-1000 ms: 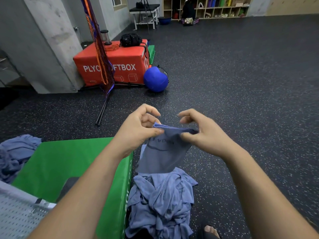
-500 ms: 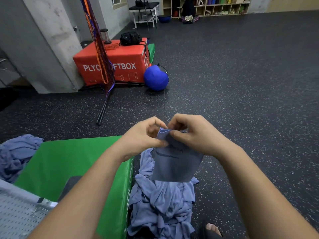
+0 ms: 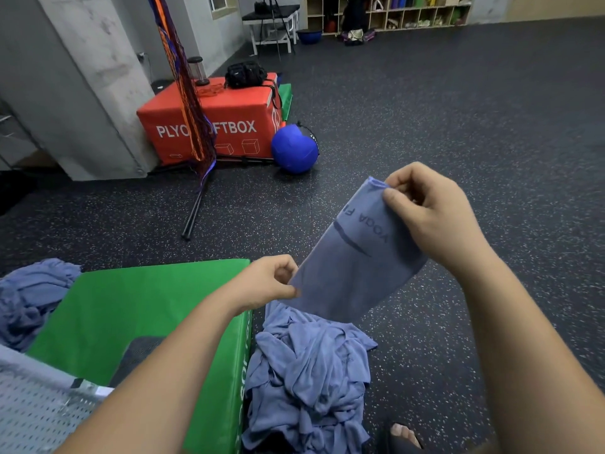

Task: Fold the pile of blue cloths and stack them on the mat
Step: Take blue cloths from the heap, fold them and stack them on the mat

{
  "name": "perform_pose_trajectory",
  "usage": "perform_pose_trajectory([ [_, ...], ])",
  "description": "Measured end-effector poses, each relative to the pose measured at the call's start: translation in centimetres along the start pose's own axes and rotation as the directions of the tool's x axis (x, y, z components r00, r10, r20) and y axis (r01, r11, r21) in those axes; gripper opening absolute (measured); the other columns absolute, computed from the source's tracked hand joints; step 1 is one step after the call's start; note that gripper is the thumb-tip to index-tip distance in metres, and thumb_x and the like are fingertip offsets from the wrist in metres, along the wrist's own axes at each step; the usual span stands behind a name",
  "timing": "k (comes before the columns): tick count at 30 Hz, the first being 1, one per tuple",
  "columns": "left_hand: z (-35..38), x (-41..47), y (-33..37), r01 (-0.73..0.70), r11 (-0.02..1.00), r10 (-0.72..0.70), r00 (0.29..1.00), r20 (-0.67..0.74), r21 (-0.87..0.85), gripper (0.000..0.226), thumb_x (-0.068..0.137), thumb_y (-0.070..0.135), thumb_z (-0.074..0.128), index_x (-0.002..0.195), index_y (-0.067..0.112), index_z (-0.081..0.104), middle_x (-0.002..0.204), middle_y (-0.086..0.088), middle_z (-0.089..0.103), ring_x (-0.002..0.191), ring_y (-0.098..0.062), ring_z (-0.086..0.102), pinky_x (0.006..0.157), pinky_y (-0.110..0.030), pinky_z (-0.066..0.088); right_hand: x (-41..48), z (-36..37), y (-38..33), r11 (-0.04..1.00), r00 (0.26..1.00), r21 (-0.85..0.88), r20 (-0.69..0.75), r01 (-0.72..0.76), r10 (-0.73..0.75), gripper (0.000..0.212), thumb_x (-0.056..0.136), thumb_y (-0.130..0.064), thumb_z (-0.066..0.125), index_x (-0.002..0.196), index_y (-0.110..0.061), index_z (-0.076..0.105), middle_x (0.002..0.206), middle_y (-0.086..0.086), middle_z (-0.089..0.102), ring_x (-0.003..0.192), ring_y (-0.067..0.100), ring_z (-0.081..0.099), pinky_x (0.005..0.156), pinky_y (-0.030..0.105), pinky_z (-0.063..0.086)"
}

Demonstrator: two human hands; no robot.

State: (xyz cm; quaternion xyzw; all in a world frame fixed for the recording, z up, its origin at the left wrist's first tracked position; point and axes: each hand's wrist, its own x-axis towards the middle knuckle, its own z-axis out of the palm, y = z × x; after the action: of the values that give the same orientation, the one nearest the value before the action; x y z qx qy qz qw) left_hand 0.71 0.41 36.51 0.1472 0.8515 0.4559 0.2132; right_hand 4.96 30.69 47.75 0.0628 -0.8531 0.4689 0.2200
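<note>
The right hand [image 3: 432, 217] is raised, its thumb and curled fingers pinching the upper corner of a folded blue cloth [image 3: 353, 270]. The left hand [image 3: 265, 283] sits lower and nearer the body, pinching the cloth's lower left corner. The cloth hangs slanted in the air between them, with dark printed lettering upside down. Both forearms reach in from the bottom of the view.

Directly below the held cloth, a crumpled pile of blue cloths [image 3: 307, 381] lies on the speckled dark floor [image 3: 458, 126], pressed against the right side of the green mat [image 3: 131, 309]. The left forearm crosses over the mat's near right corner. A second heap of blue cloth [image 3: 29, 299] rests at the mat's left edge, and a perforated grey panel [image 3: 36, 417] covers its near left corner. A sandalled foot [image 3: 401, 435] shows just right of the pile.

Well beyond the mat stand a red plyo box [image 3: 229, 116] with a black bag [image 3: 245, 75] on top, a blue ball [image 3: 294, 149] just beside it, and black stand legs [image 3: 194, 211]. The floor to the right is bare.
</note>
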Motion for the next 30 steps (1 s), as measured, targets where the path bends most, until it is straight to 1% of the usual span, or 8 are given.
perform_pose_trajectory([
  [4, -1.7, 0.0, -0.4, 0.062, 0.998, -0.064, 0.995, -0.071, -0.032, 0.014, 0.086, 0.003, 0.081, 0.096, 0.012, 0.078, 0.099, -0.010, 0.081, 0.086, -0.014, 0.070, 0.097, -0.044, 0.056, 0.2, -0.6, 1.4, 0.996, 0.990, -0.007, -0.111, -0.084, 0.083, 0.004, 0.098, -0.021, 0.068, 0.095, -0.024, 0.068, 0.081, -0.010, 0.067, 0.069, 0.001, 0.054, 0.064, 0.012, 0.039],
  [6, -2.5, 0.0, -0.6, 0.078, 0.994, -0.088, 0.988, -0.128, -0.075, 0.008, 0.087, 0.008, 0.080, 0.094, 0.013, 0.078, 0.093, -0.006, 0.080, 0.085, -0.013, 0.067, 0.091, -0.039, 0.054, 0.2, -0.7, 1.9, 0.993, 0.982, -0.029, -0.155, -0.117, 0.111, 0.004, 0.098, -0.022, 0.067, 0.095, -0.025, 0.068, 0.084, -0.010, 0.070, 0.072, 0.002, 0.057, 0.065, 0.009, 0.040],
  [11, -3.5, 0.2, 0.3, 0.027, 0.927, -0.133, 0.956, -0.262, -0.374, 0.009, 0.098, 0.007, 0.069, 0.094, 0.014, 0.067, 0.092, -0.006, 0.071, 0.087, -0.016, 0.067, 0.080, -0.029, 0.062, 0.1, -0.3, 2.6, 0.981, 0.957, -0.023, -0.229, -0.191, 0.180, 0.002, 0.097, -0.025, 0.069, 0.095, -0.024, 0.069, 0.086, -0.006, 0.073, 0.078, 0.010, 0.065, 0.064, 0.009, 0.044],
  [16, -3.4, 0.3, 1.6, -0.076, 0.874, -0.133, 0.913, -0.387, -0.481, 0.020, 0.100, 0.015, 0.068, 0.084, 0.021, 0.059, 0.076, -0.001, 0.056, 0.072, -0.017, 0.050, 0.070, -0.035, 0.050, 0.0, 0.8, 2.8, 0.978, 0.937, -0.007, -0.288, -0.207, 0.197, 0.002, 0.096, -0.025, 0.071, 0.097, -0.022, 0.071, 0.088, -0.009, 0.074, 0.082, 0.010, 0.068, 0.069, 0.008, 0.046],
  [19, -2.8, 0.4, 2.6, -0.147, 0.852, -0.133, 0.868, -0.479, -0.503, 0.020, 0.099, 0.023, 0.071, 0.083, 0.024, 0.058, 0.075, 0.001, 0.057, 0.066, -0.014, 0.047, 0.062, -0.031, 0.042, -0.5, 1.9, 2.5, 0.980, 0.938, 0.015, -0.285, -0.201, 0.197, 0.003, 0.096, -0.025, 0.072, 0.097, -0.022, 0.071, 0.088, -0.010, 0.074, 0.082, 0.011, 0.069, 0.071, 0.010, 0.048],
  [23, -1.8, 0.5, 3.7, -0.206, 0.855, -0.113, 0.821, -0.560, -0.475, 0.015, 0.094, 0.028, 0.078, 0.092, 0.016, 0.069, 0.083, 0.001, 0.071, 0.078, -0.014, 0.060, 0.068, -0.034, 0.046, -1.7, 4.4, 1.6, 0.983, 0.954, 0.036, -0.239, -0.178, 0.182, 0.007, 0.096, -0.027, 0.075, 0.092, -0.022, 0.071, 0.084, -0.007, 0.074, 0.078, 0.012, 0.067, 0.071, 0.016, 0.052],
  [26, -0.5, 0.5, 4.5, -0.209, 0.855, -0.102, 0.829, -0.550, -0.475, 0.015, 0.096, 0.022, 0.079, 0.096, 0.007, 0.073, 0.084, 0.000, 0.075, 0.077, -0.011, 0.064, 0.066, -0.026, 0.050, -2.6, 6.5, 0.7, 0.985, 0.967, 0.053, -0.186, -0.164, 0.171, 0.010, 0.096, -0.029, 0.076, 0.089, -0.023, 0.071, 0.081, -0.004, 0.072, 0.074, 0.013, 0.065, 0.070, 0.023, 0.053],
  [30, 1.0, 0.3, 5.3, -0.193, 0.867, -0.075, 0.861, -0.503, -0.460, 0.014, 0.095, 0.019, 0.081, 0.085, 0.014, 0.072, 0.071, 0.007, 0.072, 0.065, -0.004, 0.061, 0.054, -0.020, 0.046, -3.6, 8.7, -0.1, 0.994, 0.985, 0.018, -0.134, -0.107, 0.109, 0.011, 0.096, -0.027, 0.077, 0.089, -0.025, 0.069, 0.079, -0.009, 0.070, 0.073, 0.009, 0.065, 0.069, 0.023, 0.053],
])
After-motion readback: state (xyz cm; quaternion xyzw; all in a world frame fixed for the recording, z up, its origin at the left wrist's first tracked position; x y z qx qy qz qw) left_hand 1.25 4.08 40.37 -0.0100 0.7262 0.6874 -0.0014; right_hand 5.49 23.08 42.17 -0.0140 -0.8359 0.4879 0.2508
